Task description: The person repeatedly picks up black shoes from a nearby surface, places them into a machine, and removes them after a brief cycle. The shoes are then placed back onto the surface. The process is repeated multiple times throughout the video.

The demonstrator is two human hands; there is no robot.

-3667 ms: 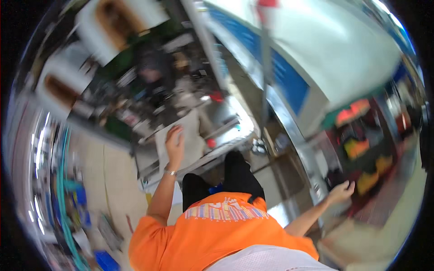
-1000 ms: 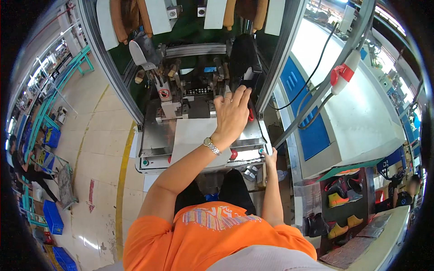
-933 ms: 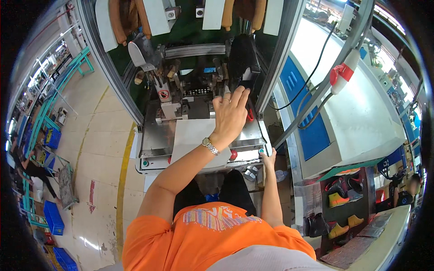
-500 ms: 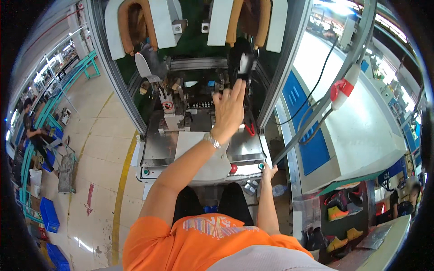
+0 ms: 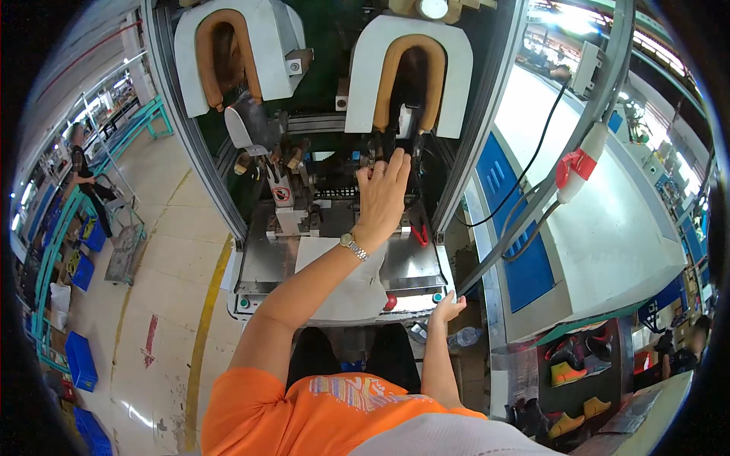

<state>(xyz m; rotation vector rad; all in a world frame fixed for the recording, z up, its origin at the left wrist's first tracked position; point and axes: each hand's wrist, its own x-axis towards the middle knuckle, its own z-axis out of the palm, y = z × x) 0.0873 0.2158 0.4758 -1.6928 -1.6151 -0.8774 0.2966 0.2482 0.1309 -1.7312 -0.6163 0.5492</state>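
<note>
My left hand (image 5: 384, 199) reaches into the machine, fingers stretched forward and palm down. Its fingertips are at a dark piece (image 5: 411, 148) with a white patch on the right-hand station; whether they touch it I cannot tell. Right above, a white U-shaped press head (image 5: 460, 83) with a tan pad (image 5: 389, 68) surrounds the dark piece's upper end. My right hand (image 5: 449, 307) is at the machine's front right corner, its fingers partly spread beside a green button (image 5: 437, 297). Nothing shows in its grasp. The left station has an upright pale last-shaped plate (image 5: 239, 127).
A second white press head (image 5: 186, 64) hangs at the left. Red-handled pliers (image 5: 420, 234) lie on the metal deck, and a red knob (image 5: 391, 302) is at the front edge. Metal posts (image 5: 487, 106) flank the opening. Shoes (image 5: 566, 372) sit on a rack at right.
Both press heads sit lower, the right one much more, now around the dark piece. My left hand has drawn slightly nearer. My right hand has shifted a little toward me, beside the button.
</note>
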